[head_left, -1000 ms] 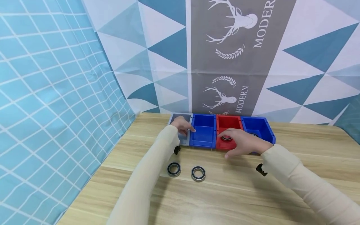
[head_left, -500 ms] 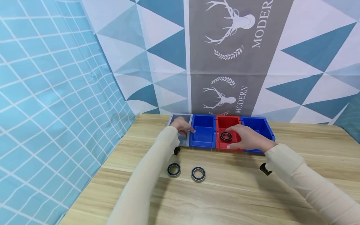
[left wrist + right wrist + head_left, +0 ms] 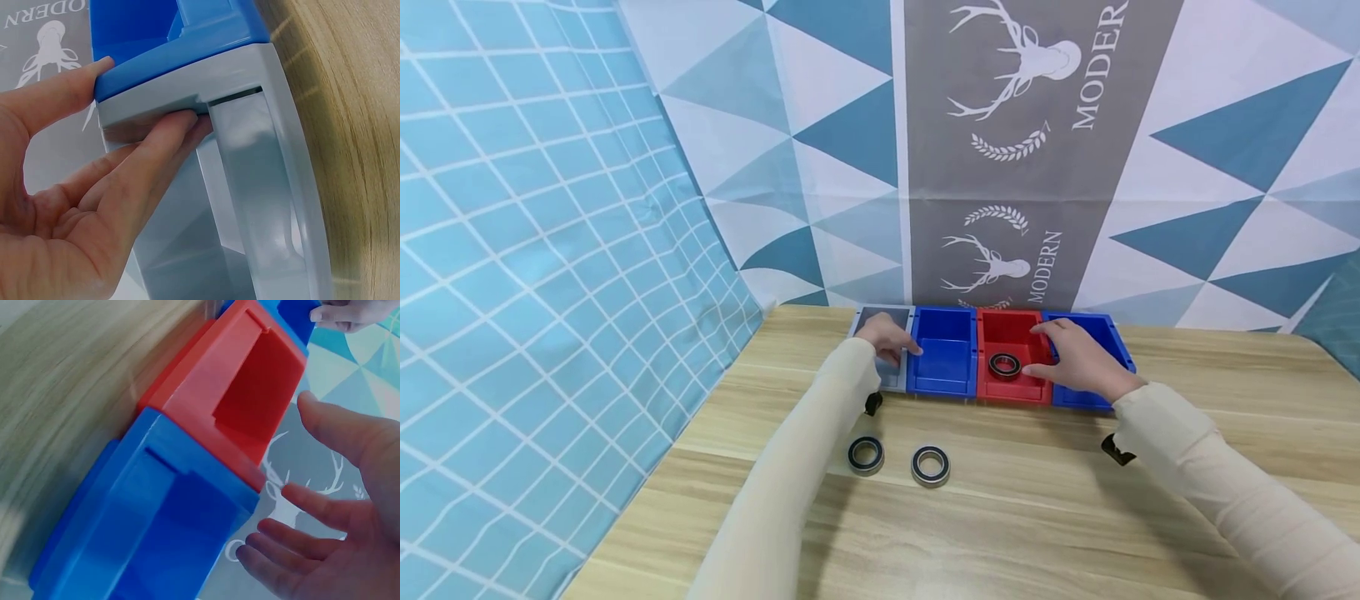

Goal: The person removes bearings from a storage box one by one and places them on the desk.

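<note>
Four small bins stand in a row at the table's far edge: a grey bin [image 3: 891,377], a blue bin [image 3: 942,354], a red bin [image 3: 1017,332] and another blue bin [image 3: 1093,333]. A black-and-steel bearing ring [image 3: 1004,364] lies in the red bin. My left hand [image 3: 891,337] pinches the joined walls of the grey bin [image 3: 262,206] and blue bin [image 3: 187,37], thumb on the blue rim, fingers inside the grey one. My right hand [image 3: 1072,357] hovers open over the right blue bin [image 3: 156,531], fingers spread [image 3: 294,494], beside the red bin [image 3: 250,394].
Two more bearing rings [image 3: 866,455] [image 3: 930,465] lie side by side on the wooden table [image 3: 1037,517], nearer to me than the bins. A patterned cloth backdrop [image 3: 1037,167] hangs right behind the bins and along the left side.
My right hand has let go of the bearing ring, which now lies in the red bin, and has moved right over the neighbouring blue bin. The left hand has stayed put.
</note>
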{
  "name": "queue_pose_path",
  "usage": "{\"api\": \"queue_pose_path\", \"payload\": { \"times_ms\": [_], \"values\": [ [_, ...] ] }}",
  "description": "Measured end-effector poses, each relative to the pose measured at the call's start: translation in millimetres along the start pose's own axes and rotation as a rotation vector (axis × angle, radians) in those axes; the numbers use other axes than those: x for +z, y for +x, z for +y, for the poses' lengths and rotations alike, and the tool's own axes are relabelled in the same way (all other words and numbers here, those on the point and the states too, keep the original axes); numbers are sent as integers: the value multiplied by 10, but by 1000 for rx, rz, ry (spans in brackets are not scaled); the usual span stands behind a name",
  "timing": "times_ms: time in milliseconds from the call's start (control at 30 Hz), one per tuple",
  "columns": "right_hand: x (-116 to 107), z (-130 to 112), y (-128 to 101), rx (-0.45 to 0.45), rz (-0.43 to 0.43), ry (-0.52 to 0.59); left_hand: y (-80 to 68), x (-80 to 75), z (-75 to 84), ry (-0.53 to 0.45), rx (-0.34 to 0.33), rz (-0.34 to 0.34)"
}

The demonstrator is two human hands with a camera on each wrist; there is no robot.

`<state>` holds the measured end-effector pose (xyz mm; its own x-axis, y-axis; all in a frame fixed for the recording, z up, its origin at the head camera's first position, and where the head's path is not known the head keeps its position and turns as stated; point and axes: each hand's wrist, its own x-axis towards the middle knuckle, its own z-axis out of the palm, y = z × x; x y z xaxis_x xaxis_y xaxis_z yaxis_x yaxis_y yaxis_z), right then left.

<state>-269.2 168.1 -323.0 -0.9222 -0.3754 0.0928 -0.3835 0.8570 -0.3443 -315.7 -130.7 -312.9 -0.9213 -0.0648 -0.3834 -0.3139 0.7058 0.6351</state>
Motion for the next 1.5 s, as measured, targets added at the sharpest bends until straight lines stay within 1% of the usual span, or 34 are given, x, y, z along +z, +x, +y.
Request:
{"api": "queue_pose_path", "payload": {
  "times_ms": [267, 467, 600, 767, 1000, 1133, 1267, 1400, 1467, 1500],
  "values": [
    [-3, 95, 53, 89, -11, 45, 1, -6, 15, 34, -4, 16],
    [50, 151, 30, 131, -33, 99, -22, -1, 6, 27, 10, 2],
    [78, 184, 9, 154, -40, 139, -27, 27, 5, 25, 5, 11],
    [122, 231, -9, 181, -35, 180, -15, 47, 12, 37, -5, 16],
    [192, 264, 35, 228, -22, 268, 16, 39, 36, 46, -28, 10],
    [198, 287, 28, 268, 10, 304, 21, 53, 81, 49, -19, -1],
    [239, 276, 23, 273, 55, 307, 26, 39, 67, 24, -30, -19],
    [256, 245, 32, 289, 59, 307, 25, 6, 23, -18, -39, -36],
    [241, 232, 39, 306, 60, 311, 13, -10, 12, -43, -31, -34],
    [231, 228, 44, 319, 47, 327, 7, -16, 8, -51, -27, -32]
  ]
}}
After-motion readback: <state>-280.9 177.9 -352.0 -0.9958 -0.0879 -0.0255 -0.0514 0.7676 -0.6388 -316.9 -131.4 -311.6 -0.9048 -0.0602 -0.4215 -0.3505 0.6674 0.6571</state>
